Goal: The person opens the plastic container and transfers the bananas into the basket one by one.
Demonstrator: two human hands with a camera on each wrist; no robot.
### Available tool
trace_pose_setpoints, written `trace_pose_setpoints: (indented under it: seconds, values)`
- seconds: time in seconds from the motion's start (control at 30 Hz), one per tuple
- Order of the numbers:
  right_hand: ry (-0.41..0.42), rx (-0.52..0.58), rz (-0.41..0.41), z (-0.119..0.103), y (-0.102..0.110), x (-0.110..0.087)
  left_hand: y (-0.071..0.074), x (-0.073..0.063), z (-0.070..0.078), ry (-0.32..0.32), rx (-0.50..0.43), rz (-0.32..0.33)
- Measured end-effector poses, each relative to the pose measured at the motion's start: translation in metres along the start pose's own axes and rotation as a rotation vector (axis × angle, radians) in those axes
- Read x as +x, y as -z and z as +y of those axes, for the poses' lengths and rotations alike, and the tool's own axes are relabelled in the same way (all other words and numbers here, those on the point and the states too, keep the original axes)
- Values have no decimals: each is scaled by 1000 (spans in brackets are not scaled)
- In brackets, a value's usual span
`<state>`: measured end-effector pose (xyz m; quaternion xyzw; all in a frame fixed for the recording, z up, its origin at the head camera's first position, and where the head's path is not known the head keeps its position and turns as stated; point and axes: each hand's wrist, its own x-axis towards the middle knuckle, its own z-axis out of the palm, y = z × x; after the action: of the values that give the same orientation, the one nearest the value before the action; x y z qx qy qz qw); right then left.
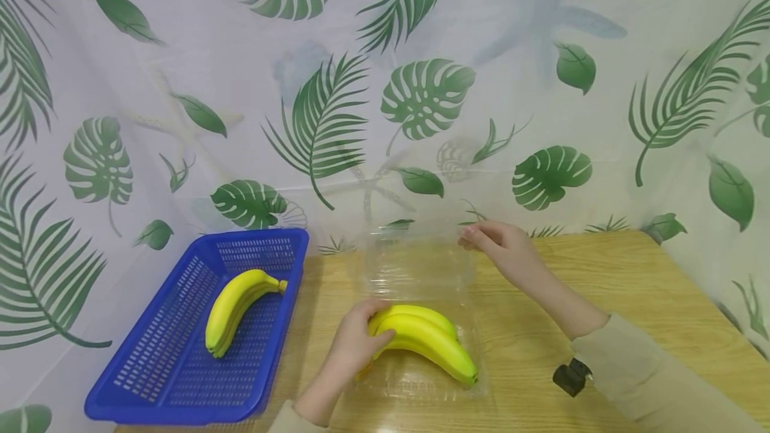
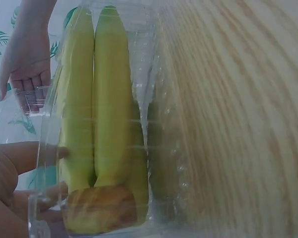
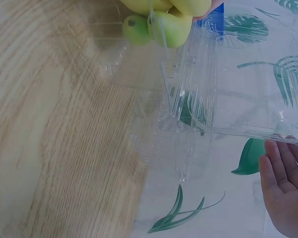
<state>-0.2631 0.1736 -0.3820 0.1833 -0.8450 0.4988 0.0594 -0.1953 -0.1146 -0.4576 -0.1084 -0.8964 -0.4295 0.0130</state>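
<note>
A clear plastic clamshell box (image 1: 415, 389) lies on the table, its transparent lid (image 1: 415, 266) raised at the back. Inside the box is a bunch of yellow bananas (image 1: 421, 339) with greenish tips. My left hand (image 1: 355, 339) holds the bunch near its stem end, thumb on the near side and fingers on the far side. In the left wrist view the brown stem end (image 2: 102, 203) shows through the plastic. At the lid's right edge is my right hand (image 1: 505, 249); in the right wrist view its fairly straight fingers (image 3: 283, 161) touch the rim.
To the left stands a blue plastic basket (image 1: 279, 346) with perforated walls, holding another banana bunch (image 1: 237, 309). A small black object (image 1: 571, 377) is by the right sleeve. A leaf-patterned sheet (image 1: 373, 85) hangs behind the wooden table (image 1: 601, 272).
</note>
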Motion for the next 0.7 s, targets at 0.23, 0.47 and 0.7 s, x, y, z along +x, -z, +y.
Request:
trace_pose_setpoints:
  seconds: [0.23, 0.47, 0.7]
  values:
    - [2, -11, -6, 0, 0, 0, 4, 2, 2, 9, 85, -29]
    - [20, -5, -5, 2, -1, 0, 11, 2, 0, 2, 111, -79]
    - [17, 2, 2, 3, -1, -1, 15, 6, -6, -14, 100, -111]
